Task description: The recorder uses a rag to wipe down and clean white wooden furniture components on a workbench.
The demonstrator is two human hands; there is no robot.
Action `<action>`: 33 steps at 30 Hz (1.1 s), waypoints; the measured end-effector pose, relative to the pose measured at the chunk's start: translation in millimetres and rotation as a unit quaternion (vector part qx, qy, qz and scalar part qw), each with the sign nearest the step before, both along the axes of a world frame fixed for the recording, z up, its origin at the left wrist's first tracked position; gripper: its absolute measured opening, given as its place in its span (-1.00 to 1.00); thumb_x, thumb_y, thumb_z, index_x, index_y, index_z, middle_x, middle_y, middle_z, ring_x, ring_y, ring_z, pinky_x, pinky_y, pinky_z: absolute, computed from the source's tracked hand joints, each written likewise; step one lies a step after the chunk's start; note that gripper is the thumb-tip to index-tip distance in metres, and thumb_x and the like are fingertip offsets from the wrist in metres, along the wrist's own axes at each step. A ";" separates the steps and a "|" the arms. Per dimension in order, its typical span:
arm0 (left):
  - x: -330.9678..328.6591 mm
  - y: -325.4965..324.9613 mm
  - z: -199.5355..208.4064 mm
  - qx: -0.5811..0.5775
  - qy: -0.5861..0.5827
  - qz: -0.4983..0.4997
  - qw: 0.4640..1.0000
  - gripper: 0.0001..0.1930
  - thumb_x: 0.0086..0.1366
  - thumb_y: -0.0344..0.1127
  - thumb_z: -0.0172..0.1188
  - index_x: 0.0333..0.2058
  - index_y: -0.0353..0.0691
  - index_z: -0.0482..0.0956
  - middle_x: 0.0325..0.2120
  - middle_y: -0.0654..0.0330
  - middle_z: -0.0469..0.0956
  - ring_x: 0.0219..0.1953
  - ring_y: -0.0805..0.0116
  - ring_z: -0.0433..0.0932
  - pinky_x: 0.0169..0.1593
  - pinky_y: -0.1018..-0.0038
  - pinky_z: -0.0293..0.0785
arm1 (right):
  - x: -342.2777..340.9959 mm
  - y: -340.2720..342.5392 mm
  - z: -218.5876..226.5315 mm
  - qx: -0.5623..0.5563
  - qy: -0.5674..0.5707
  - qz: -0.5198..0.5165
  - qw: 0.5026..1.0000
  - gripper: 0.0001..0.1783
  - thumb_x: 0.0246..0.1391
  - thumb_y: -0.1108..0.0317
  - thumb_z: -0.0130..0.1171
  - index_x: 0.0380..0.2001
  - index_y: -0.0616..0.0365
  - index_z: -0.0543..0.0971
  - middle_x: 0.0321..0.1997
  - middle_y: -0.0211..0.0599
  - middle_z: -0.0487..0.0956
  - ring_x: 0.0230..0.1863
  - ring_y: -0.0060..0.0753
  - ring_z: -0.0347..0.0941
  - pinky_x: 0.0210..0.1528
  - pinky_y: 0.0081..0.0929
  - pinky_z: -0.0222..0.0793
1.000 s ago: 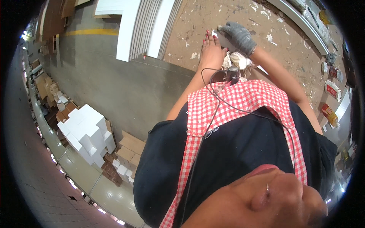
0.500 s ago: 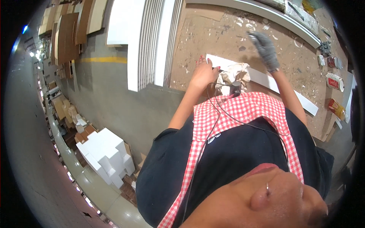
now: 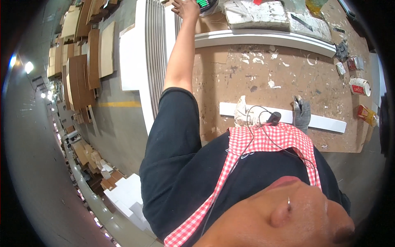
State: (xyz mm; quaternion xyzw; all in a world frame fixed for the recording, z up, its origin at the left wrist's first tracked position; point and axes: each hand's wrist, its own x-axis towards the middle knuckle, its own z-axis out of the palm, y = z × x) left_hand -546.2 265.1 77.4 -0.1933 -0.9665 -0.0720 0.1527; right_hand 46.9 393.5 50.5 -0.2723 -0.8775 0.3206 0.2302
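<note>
My left hand [image 3: 187, 9] is stretched far out to the top edge of the view, over the end of the stacked white strips [image 3: 156, 53]. Its fingers are apart, beside a dark round thing with bright green on it [image 3: 205, 4], partly cut off by the edge. My right hand [image 3: 302, 113], in a grey glove, lies across a single white strip [image 3: 327, 123] on the table close to my body. The gloved fingers point away from me, past the strip's far side. A crumpled cream cloth [image 3: 241, 111] rests on that strip, left of the glove.
The brown work table [image 3: 230, 82] is spotted with white flakes. Along its far side lie a long white profile [image 3: 263, 38] and white-smeared blocks [image 3: 257, 15]. A cup [image 3: 360, 87] and a small bottle [image 3: 367, 115] stand at the right. Cardboard stacks [image 3: 78, 78] are on the left.
My left hand has left the near strip and cloth and reached far forward. My gloved right hand has come down and back onto the strip. The view has shifted.
</note>
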 end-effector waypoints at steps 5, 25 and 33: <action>-62.7 50.8 -7.7 -0.048 -0.051 -0.019 0.997 -0.53 0.31 -0.11 -0.07 0.18 -0.03 0.33 0.25 -0.19 0.11 0.30 -0.20 0.07 0.25 -0.17 -0.01 | -10.9 9.4 -16.1 0.083 -0.023 -0.013 0.996 -0.67 0.14 0.41 0.12 -0.01 0.19 0.49 -0.19 -0.13 0.57 -0.20 -0.18 0.50 -0.12 -0.33 0.39; -109.1 55.9 -34.8 -0.045 0.007 0.004 0.999 -0.49 0.36 0.05 -0.18 0.22 0.05 0.30 0.25 -0.14 0.16 0.30 -0.20 0.07 0.24 -0.17 -0.03 | -31.6 14.7 -22.6 0.085 -0.017 -0.004 0.996 -0.64 0.06 0.38 0.21 -0.04 0.17 0.49 -0.13 -0.16 0.58 -0.17 -0.15 0.50 -0.07 -0.29 0.39; -87.0 67.6 -30.5 -0.035 -0.010 -0.039 0.999 -0.52 0.35 0.00 -0.14 0.22 0.14 0.31 0.24 -0.10 0.18 0.28 -0.21 0.09 0.26 -0.18 -0.06 | -23.0 13.4 -26.1 0.073 -0.027 -0.012 0.997 -0.65 0.06 0.38 0.22 -0.05 0.17 0.50 -0.12 -0.14 0.57 -0.16 -0.14 0.50 -0.06 -0.27 0.37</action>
